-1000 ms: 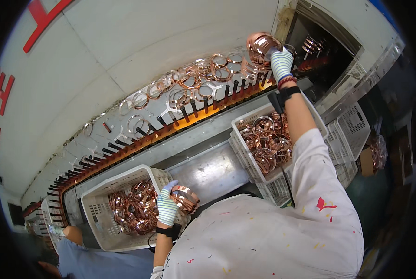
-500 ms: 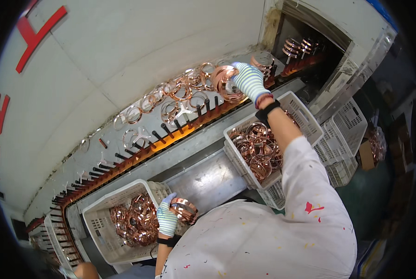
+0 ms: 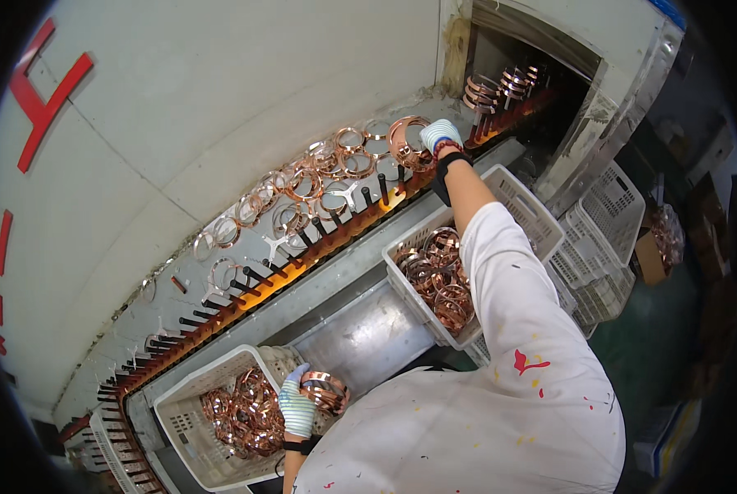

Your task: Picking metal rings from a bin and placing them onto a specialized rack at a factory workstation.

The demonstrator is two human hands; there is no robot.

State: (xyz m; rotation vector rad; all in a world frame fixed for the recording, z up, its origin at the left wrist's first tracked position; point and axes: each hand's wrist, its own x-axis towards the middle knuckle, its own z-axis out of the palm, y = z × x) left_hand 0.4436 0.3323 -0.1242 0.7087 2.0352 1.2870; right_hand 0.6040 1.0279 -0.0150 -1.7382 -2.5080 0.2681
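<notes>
My right hand (image 3: 441, 134), in a striped knit glove, reaches to the far side of the conveyor. Its fingers are closed on shiny copper-coloured rings (image 3: 407, 142), held above the spindles near the tunnel opening; the fingertips are partly hidden. Low in the picture, my left hand (image 3: 297, 405), gloved alike, grips a bundle of copper-coloured rings (image 3: 325, 390) close to my body. Beside that hand stands a white plastic crate (image 3: 173, 412) with a heap of such rings (image 3: 245, 414). Under my right arm is a second white crate (image 3: 520, 202), holding more rings (image 3: 438, 276).
A curved conveyor with upright black spindles (image 3: 255, 277) runs from lower left into a dark tunnel (image 3: 541, 53). Loose rings (image 3: 302, 185) lie along the ledge by the wall. Stacked rings (image 3: 481, 95) sit on spindles near the tunnel. Empty crates (image 3: 603, 222) stand at right.
My right hand has lowered slightly with its rings, and the view has shifted a little. More stacked rings show by the tunnel. My left hand keeps its bundle in nearly the same place.
</notes>
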